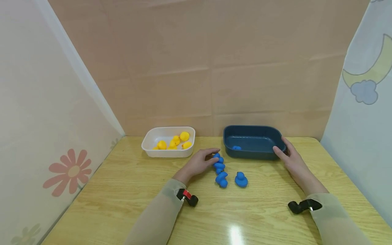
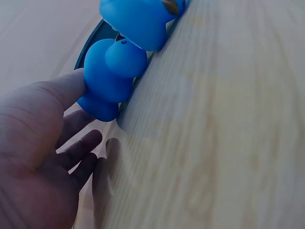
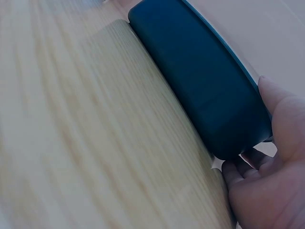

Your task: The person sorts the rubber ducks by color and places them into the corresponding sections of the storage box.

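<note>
My left hand (image 1: 200, 161) has thumb and index finger about the farthest blue toy duck (image 1: 216, 156), which stands on the table. The left wrist view shows the thumb against this duck (image 2: 107, 78), with the other fingers loosely bent. Nearer me in a line lie two more blue ducks, a middle one (image 1: 219, 166) and a front one (image 1: 222, 179). Another blue duck (image 1: 241, 179) sits apart to their right. My right hand (image 1: 292, 161) grips the right end of a dark blue bin (image 1: 252, 154), thumb at its rim. A blue duck (image 1: 237, 148) lies inside, partly hidden.
A white bin (image 1: 168, 153) holding several yellow ducks (image 1: 173, 144) stands at the back left. Behind both bins hangs a brown backdrop (image 1: 211, 68). Patterned cloth walls flank the wooden table (image 1: 122, 190).
</note>
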### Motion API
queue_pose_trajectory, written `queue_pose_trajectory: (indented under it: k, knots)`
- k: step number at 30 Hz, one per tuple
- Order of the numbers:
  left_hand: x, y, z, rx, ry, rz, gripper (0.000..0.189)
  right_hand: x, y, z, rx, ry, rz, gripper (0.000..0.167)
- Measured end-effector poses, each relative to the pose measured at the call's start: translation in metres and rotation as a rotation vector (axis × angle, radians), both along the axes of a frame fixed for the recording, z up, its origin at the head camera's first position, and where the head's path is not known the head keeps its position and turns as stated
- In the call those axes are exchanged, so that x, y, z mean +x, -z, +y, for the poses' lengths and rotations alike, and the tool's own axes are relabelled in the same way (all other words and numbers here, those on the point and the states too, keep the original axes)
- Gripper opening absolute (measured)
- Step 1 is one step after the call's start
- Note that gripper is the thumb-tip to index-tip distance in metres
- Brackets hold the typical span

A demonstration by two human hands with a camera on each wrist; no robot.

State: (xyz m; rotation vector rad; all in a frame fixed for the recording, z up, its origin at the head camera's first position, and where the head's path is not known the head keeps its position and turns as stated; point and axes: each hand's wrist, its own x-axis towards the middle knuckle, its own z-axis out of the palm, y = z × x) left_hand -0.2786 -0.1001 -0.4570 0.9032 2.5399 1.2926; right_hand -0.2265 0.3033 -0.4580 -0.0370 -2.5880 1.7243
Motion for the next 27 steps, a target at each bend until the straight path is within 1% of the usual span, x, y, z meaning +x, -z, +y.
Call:
queue_pose_trajectory:
  k: [3, 11, 20, 24, 27]
  knots:
    - [-0.0002, 0.0003, 0.0001, 0.000, -0.005, -0.007, 0.049, -0.0003, -0.0006, 0.0001, -0.002, 0.000, 0.002, 0.096]
    - [0.0016, -0.0011, 0.0005, -0.010, -0.017, 0.004, 0.048, 0.0012, -0.0024, -0.0001, 0.008, -0.007, 0.006, 0.094]
    - [-0.0006, 0.0034, -0.0007, -0.033, -0.010, 0.029, 0.047, 0.0009, -0.0019, -0.0002, 0.009, 0.001, -0.003, 0.094]
    - [-0.0001, 0.0039, -0.0007, -0.022, -0.010, 0.043, 0.047, 0.0012, -0.0015, -0.0003, 0.001, -0.001, -0.006, 0.094]
    - [0.0002, 0.0037, -0.0003, -0.015, -0.024, 0.037, 0.047, 0.0019, -0.0013, -0.0002, 0.001, -0.002, -0.009, 0.094]
